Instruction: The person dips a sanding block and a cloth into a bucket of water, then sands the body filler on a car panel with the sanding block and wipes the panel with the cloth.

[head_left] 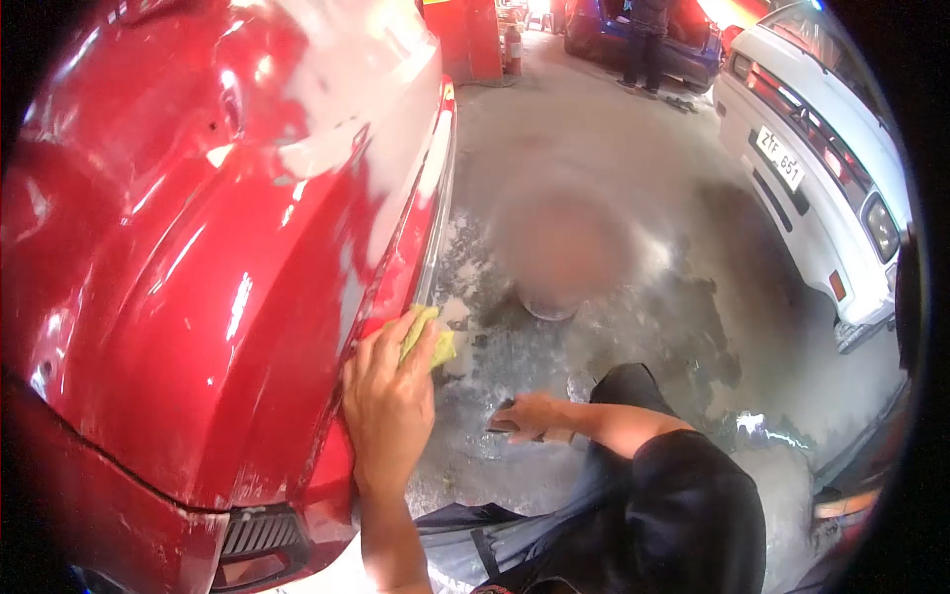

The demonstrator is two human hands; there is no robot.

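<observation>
My left hand (389, 381) lies against the lower edge of a red car body (237, 327), its fingers closed around a crumpled yellow cloth (442, 348). Part of the cloth sticks out past the fingertips on the floor side. Lower and to the right, my right hand (537, 416) hangs over the wet floor, the fingers wrapped round a small dark flat piece (502, 420) whose kind I cannot make out. Pale grey-white patches (346, 89) cover part of the red paint, and the panel looks wet and shiny.
A white vehicle (807, 188) with a number plate stands at the right. Farther back, a person in dark clothes (648, 45) is beside a blue car (693, 45). A blurred reddish patch (564, 243) hides part of the wet concrete floor (683, 327). My bent knee (633, 386) is close by.
</observation>
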